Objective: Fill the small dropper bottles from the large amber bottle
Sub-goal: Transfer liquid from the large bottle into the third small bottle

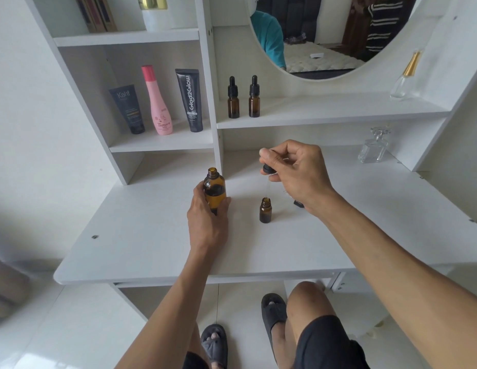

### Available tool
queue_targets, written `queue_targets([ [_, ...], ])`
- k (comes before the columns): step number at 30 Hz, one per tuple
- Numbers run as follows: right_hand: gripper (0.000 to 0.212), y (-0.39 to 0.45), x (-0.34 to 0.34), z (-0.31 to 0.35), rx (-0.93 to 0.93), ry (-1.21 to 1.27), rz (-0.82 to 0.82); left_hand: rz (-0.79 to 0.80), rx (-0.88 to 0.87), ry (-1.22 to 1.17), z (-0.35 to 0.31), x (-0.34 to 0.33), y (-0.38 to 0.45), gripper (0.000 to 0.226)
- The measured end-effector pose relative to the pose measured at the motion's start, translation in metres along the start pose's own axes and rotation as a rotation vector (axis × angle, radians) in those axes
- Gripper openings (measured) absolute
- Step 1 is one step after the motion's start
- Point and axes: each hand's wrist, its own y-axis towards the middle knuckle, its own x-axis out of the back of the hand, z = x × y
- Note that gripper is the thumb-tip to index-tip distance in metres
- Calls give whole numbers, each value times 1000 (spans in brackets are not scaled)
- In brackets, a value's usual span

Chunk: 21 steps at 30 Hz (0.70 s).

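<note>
The large amber bottle (214, 189) stands uncapped on the white desk (141, 235), and my left hand (208, 217) grips its lower body from the near side. My right hand (293, 171) pinches a black-capped dropper (268, 170); its glass pipette points down just above the mouth of a small open amber bottle (265, 210) standing on the desk. Two more small dropper bottles, the left one (233, 98) and the right one (254, 97), stand capped on the shelf under the mirror.
A black cap (298, 203) lies on the desk, partly hidden behind my right wrist. Three cosmetic tubes and bottles (160, 102) stand in the left cubby. A clear glass perfume bottle (373, 145) is at the desk's back right, another (404, 78) on the shelf above.
</note>
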Motion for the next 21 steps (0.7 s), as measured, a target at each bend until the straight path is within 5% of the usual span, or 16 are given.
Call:
queue_targets([
  [21, 15, 33, -63, 65, 123, 279, 13, 7, 5, -24, -3, 1, -1, 45],
])
